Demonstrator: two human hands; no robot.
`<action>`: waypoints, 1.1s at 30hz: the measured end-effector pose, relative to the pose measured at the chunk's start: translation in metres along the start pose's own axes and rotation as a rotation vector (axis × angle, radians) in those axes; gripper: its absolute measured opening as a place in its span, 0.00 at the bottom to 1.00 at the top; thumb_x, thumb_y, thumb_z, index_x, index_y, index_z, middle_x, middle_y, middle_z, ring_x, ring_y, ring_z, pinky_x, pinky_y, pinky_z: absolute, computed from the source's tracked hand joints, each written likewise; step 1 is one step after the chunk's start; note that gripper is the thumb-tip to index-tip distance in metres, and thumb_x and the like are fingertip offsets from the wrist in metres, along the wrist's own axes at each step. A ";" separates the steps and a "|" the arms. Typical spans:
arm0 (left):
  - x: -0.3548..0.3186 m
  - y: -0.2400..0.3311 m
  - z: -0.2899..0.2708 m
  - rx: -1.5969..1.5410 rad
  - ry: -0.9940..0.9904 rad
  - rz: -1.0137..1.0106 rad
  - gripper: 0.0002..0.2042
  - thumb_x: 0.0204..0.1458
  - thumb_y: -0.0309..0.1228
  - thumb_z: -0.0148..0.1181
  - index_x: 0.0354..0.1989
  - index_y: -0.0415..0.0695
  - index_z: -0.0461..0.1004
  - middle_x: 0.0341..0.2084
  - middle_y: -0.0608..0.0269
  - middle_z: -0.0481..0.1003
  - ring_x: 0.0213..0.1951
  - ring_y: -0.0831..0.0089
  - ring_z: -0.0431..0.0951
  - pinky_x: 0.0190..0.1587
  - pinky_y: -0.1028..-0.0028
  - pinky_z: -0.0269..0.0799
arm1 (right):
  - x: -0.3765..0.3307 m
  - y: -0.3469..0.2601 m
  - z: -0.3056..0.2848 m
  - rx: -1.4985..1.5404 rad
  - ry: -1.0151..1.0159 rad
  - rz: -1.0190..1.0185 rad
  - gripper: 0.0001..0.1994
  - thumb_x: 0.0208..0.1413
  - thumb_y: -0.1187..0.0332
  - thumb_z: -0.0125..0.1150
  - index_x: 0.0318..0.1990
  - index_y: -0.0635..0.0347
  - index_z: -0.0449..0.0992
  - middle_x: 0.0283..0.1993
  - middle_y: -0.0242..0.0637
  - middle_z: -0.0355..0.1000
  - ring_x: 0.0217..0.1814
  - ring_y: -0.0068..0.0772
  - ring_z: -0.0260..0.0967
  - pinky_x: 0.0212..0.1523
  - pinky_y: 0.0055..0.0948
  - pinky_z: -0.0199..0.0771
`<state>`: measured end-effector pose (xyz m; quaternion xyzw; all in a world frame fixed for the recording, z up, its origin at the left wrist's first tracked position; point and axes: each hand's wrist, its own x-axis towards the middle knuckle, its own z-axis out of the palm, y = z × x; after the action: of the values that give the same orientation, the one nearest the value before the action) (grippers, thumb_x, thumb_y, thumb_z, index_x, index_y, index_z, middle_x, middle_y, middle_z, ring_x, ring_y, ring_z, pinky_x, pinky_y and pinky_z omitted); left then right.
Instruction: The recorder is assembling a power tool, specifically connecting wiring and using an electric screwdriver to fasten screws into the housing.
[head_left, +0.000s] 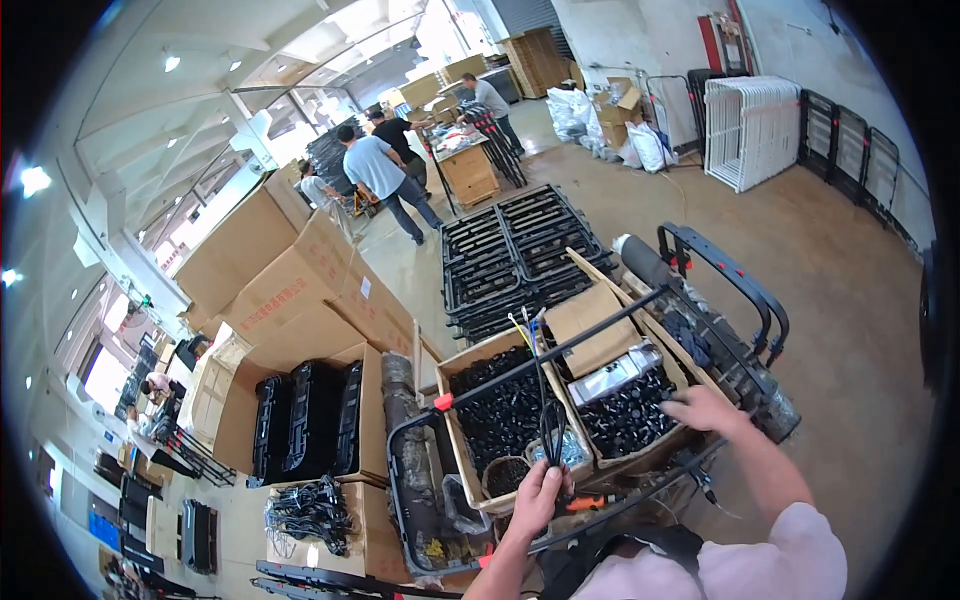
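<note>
- Left hand (541,492) is closed around thin black cables (553,432), whose long axis runs forward from it.
- Right hand (703,408), the nearer one, meets the right edge of the small black parts (626,420) lying leftward; whether it grips any, I cannot tell.

Left fingers (541,483) hold thin black cables (552,432) — right fingers (683,409) at small black parts (622,424).

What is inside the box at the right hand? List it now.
Inside the box: many small black parts, with a shiny packet and a cardboard sheet on top. Whatever lies beneath these, and the bottom, is covered.
</note>
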<state>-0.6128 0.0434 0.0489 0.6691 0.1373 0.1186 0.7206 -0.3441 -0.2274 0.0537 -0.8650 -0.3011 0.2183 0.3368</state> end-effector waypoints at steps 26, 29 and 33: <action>-0.034 -0.024 0.134 -0.577 0.053 -0.452 0.21 0.73 0.53 0.42 0.41 0.46 0.65 0.32 0.62 0.69 0.37 0.64 0.74 0.43 0.61 0.77 | 0.089 -0.061 0.087 1.753 -0.388 0.226 0.17 0.75 0.59 0.48 0.36 0.59 0.74 0.30 0.36 0.74 0.29 0.33 0.71 0.32 0.34 0.74; -0.049 -0.019 0.133 -0.596 0.062 -0.465 0.22 0.73 0.54 0.43 0.41 0.45 0.66 0.33 0.63 0.70 0.36 0.67 0.75 0.42 0.63 0.79 | 0.097 -0.075 0.079 1.879 -0.428 0.257 0.20 0.77 0.57 0.43 0.32 0.57 0.70 0.26 0.29 0.64 0.21 0.23 0.56 0.23 0.27 0.59; -0.071 -0.029 0.134 -0.558 0.077 -0.454 0.21 0.73 0.52 0.43 0.41 0.45 0.66 0.33 0.63 0.70 0.36 0.67 0.75 0.43 0.64 0.78 | 0.125 -0.077 0.060 1.969 -0.232 0.309 0.17 0.77 0.58 0.42 0.33 0.54 0.68 0.26 0.27 0.64 0.18 0.18 0.51 0.19 0.23 0.51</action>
<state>-0.6314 -0.1084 0.0313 0.3940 0.2717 0.0136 0.8779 -0.3169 -0.0714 0.0463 -0.2041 0.0984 0.4947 0.8390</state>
